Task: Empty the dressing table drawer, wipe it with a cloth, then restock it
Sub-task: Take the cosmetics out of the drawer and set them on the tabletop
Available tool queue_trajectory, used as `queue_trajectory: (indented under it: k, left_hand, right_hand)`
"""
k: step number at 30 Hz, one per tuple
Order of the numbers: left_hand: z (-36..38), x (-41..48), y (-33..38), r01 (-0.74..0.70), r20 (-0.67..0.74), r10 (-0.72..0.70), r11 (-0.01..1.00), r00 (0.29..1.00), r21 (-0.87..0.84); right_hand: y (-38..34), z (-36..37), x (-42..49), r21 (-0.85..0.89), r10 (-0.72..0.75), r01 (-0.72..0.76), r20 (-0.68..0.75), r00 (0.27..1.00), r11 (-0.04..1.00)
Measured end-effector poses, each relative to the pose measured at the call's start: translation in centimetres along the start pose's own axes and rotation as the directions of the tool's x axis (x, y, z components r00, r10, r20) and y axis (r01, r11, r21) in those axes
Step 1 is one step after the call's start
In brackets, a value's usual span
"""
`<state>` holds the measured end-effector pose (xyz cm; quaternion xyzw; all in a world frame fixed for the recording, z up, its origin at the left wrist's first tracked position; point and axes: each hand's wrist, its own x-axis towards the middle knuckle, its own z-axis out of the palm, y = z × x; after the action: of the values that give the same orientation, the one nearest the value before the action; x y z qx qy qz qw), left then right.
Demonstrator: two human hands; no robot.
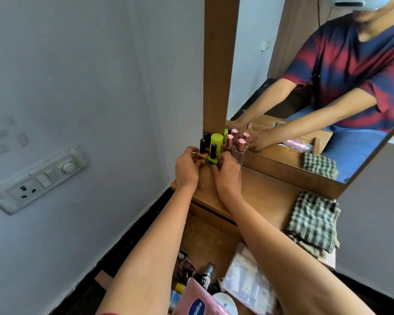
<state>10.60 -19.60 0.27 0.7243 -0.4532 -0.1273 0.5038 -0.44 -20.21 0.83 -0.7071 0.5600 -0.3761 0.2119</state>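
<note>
This is a room in a home — a dressing corner. A wooden table (271,196) stands against a painted wall (89,76), with a tall mirror (305,87) on it. Small nail polish bottles (214,146) stand by the mirror, cosmetics (197,301) fill the open drawer (205,235), and a household switchboard (39,178) sits on the wall.

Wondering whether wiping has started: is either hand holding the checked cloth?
No: the checked cloth lies on the tabletop, while the left hand and right hand both hold nail polish bottles.
</note>
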Motion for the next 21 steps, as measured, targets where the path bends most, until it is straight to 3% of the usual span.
queue_trajectory:
  k: [15,21]
  left_hand:
    - [0.1,-0.2,-0.4,-0.017,0.030,0.016,1.000,0.999,0.020]
    - [-1.5,-2.9,0.0,-0.003,0.007,0.003,1.000,1.000,0.013]
  right_hand:
    - [0.2,0.0,-0.2,0.066,0.015,-0.014,-0.013,1.000,0.998]
    - [0.0,-1.3,-2.3,0.165,-0.086,0.088,-0.022,0.996,0.982]
